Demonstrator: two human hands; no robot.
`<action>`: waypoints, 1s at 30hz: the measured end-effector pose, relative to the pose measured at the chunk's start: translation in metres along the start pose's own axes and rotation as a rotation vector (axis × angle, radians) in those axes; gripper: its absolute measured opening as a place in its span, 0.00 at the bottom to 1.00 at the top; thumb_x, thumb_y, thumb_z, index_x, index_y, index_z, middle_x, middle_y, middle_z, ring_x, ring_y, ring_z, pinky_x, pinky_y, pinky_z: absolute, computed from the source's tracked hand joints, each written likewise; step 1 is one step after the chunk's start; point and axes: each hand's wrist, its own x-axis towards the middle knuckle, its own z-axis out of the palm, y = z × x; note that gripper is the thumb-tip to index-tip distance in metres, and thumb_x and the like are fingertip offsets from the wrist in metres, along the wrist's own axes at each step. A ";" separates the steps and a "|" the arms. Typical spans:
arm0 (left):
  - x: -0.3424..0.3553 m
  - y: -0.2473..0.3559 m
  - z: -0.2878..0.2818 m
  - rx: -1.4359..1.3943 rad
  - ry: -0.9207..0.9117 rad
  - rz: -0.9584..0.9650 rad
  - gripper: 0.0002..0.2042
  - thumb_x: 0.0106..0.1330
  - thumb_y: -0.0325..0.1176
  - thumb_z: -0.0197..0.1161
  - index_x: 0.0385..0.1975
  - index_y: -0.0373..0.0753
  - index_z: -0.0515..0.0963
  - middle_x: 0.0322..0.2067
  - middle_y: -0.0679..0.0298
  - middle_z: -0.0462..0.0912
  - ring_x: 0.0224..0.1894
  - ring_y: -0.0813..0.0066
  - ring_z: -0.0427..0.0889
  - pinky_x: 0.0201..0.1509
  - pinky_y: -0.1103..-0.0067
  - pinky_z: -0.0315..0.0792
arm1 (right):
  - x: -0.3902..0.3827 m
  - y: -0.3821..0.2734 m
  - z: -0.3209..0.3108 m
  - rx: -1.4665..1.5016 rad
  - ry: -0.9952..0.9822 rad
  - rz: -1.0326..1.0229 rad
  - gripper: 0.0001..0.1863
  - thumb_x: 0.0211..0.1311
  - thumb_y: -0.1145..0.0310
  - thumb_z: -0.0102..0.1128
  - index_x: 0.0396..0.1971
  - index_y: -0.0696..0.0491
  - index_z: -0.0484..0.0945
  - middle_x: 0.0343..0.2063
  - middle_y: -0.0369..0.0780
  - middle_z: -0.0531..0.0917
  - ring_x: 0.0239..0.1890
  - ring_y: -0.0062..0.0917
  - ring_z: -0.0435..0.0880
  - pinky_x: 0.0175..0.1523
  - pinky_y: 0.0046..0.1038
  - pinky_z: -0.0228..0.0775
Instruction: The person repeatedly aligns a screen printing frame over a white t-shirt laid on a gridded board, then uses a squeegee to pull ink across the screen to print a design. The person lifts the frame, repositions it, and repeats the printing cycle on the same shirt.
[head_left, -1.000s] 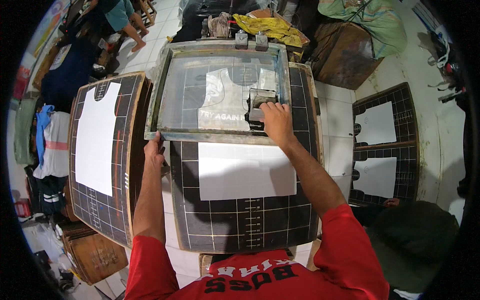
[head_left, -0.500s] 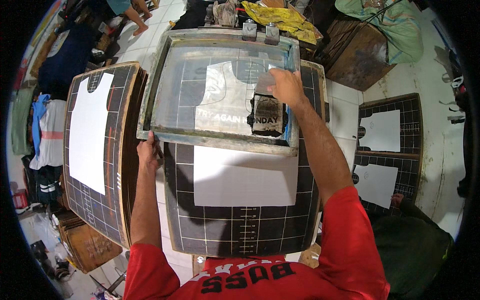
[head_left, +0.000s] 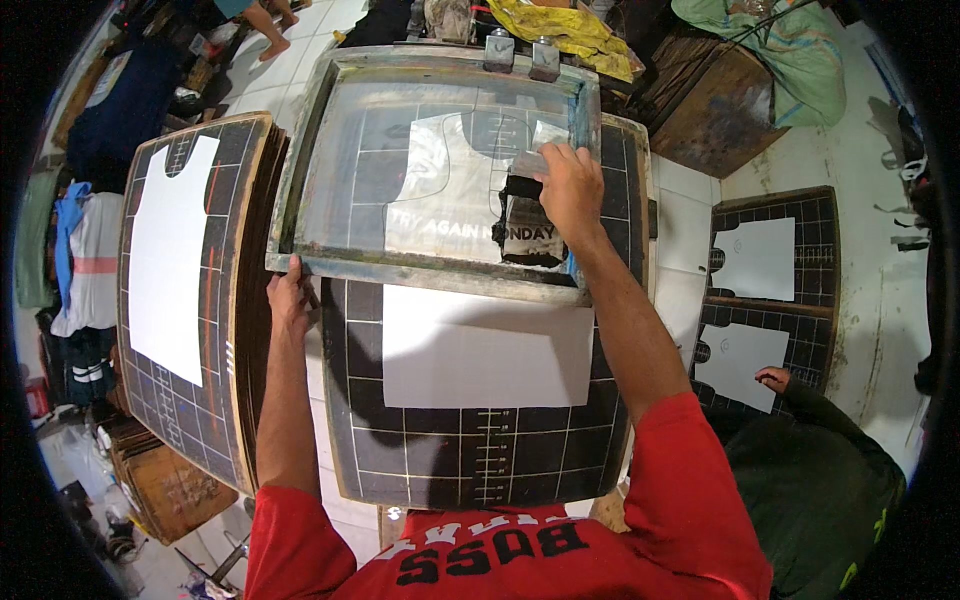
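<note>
A screen-printing frame (head_left: 430, 270) with a see-through mesh lies over a black gridded board (head_left: 420, 455). Under it is a white sleeveless garment piece (head_left: 485, 350), its lower part uncovered in front of the frame. My left hand (head_left: 289, 300) grips the frame's near left corner, thumb on top, the other fingers partly hidden below. My right hand (head_left: 573, 195) is closed around a small greyish squeegee (head_left: 525, 165) on the mesh's right side. Black ink (head_left: 520, 200) lies just below the squeegee, with a ragged dark outline around a lettered patch.
On the left, a stack of gridded boards (head_left: 225, 300) bears another white piece (head_left: 175, 260). Metal clamps (head_left: 545, 60) stand at the frame's far edge. At right, a co-worker's hand (head_left: 773, 379) is by a white piece (head_left: 742, 365) on a board.
Black ink now covers the upper part of the patch below the squeegee. The squeegee has tilted in my right hand. My left hand stays at the corner; the co-worker's hand has drawn back slightly.
</note>
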 end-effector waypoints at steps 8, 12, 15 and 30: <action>0.010 -0.005 0.000 -0.021 0.014 -0.014 0.14 0.69 0.40 0.72 0.43 0.38 0.78 0.32 0.68 0.82 0.29 0.78 0.77 0.29 0.77 0.66 | -0.114 -0.048 -0.027 -0.071 -0.067 -0.011 0.14 0.56 0.80 0.63 0.43 0.51 0.78 0.38 0.39 0.77 0.44 0.38 0.76 0.50 0.42 0.67; 0.025 -0.009 0.001 -0.144 0.010 -0.095 0.15 0.67 0.36 0.73 0.48 0.38 0.80 0.39 0.63 0.85 0.38 0.71 0.83 0.36 0.71 0.75 | -0.130 -0.054 -0.029 -0.068 0.000 -0.037 0.12 0.58 0.79 0.61 0.41 0.52 0.78 0.36 0.40 0.76 0.41 0.37 0.75 0.48 0.41 0.66; 0.022 0.012 0.003 -0.290 -0.017 -0.180 0.08 0.66 0.31 0.72 0.41 0.38 0.83 0.36 0.62 0.86 0.33 0.68 0.84 0.39 0.69 0.78 | -0.122 -0.057 -0.037 -0.131 -0.075 0.000 0.17 0.52 0.70 0.75 0.42 0.50 0.79 0.37 0.38 0.76 0.43 0.36 0.76 0.49 0.40 0.67; -0.043 0.142 -0.122 0.516 -0.104 0.924 0.24 0.79 0.45 0.54 0.63 0.31 0.75 0.49 0.48 0.86 0.49 0.52 0.86 0.55 0.63 0.76 | 0.058 -0.085 -0.224 -0.249 0.453 -0.022 0.38 0.54 0.29 0.65 0.43 0.52 0.88 0.37 0.45 0.89 0.42 0.43 0.88 0.47 0.44 0.80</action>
